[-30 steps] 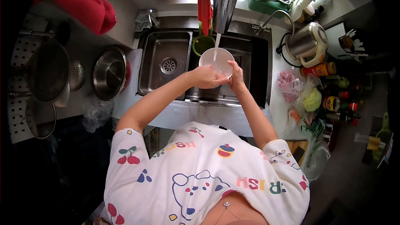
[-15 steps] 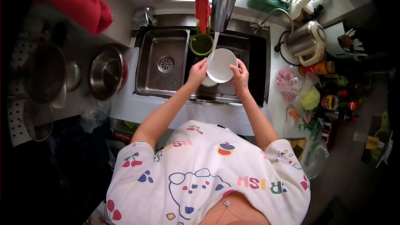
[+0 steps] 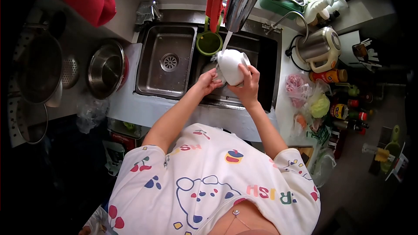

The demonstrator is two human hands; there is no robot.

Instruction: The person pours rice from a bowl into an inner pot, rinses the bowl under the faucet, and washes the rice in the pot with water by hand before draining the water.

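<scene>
A white bowl (image 3: 233, 67) is tipped onto its side over the right sink basin (image 3: 265, 61), its foot toward the right. My right hand (image 3: 247, 88) grips it by the foot and the outer wall. My left hand (image 3: 210, 82) is beside the bowl's mouth, palm turned up and fingers apart, holding nothing I can see. Water from the chrome faucet (image 3: 246, 2) falls onto the bowl's upper side and splashes off its left edge. The bowl hides most of what lies in the basin beneath it.
A green cup-shaped strainer (image 3: 209, 43) hangs at the divider, below a red cloth (image 3: 215, 2). To the left are the other basin (image 3: 167, 76) and a steel pot (image 3: 106, 67). On the right counter stand a kettle (image 3: 320, 50), bagged vegetables (image 3: 320, 104) and bottles.
The bowl has turned from its inside facing up to lying on its side, mouth leftward. My left hand has let go of its rim and dropped slightly; my right hand has shifted to the foot.
</scene>
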